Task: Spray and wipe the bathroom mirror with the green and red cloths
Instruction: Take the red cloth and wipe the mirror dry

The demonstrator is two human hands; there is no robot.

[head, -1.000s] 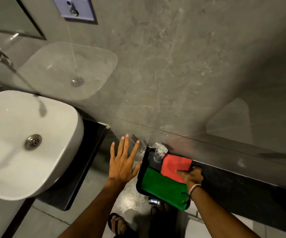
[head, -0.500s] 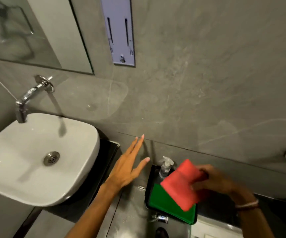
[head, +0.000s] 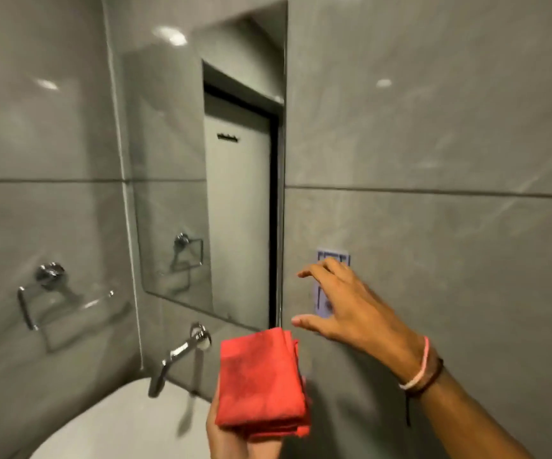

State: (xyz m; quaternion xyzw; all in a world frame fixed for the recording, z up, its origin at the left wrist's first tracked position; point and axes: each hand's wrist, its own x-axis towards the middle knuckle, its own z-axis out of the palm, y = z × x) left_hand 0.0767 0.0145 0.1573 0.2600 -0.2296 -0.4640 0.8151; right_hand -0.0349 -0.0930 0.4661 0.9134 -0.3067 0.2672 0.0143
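Note:
A folded red cloth (head: 259, 382) rests on my left hand (head: 231, 435) at the bottom middle, held from underneath below the mirror's lower right corner. My right hand (head: 350, 306) hovers just right of the cloth, fingers spread and empty, in front of the grey wall. The tall frameless mirror (head: 208, 177) hangs on the wall above and left of the cloth and reflects a door. The green cloth and the spray bottle are out of view.
A chrome tap (head: 178, 354) sticks out of the wall under the mirror, over the white basin (head: 129, 425). A chrome towel ring (head: 46, 293) is on the left wall. A small pale wall plate (head: 332, 260) sits behind my right hand.
The view has swung up from the counter to the mirror. The red cloth has passed from my right hand to my left, and my right hand has let go and opened.

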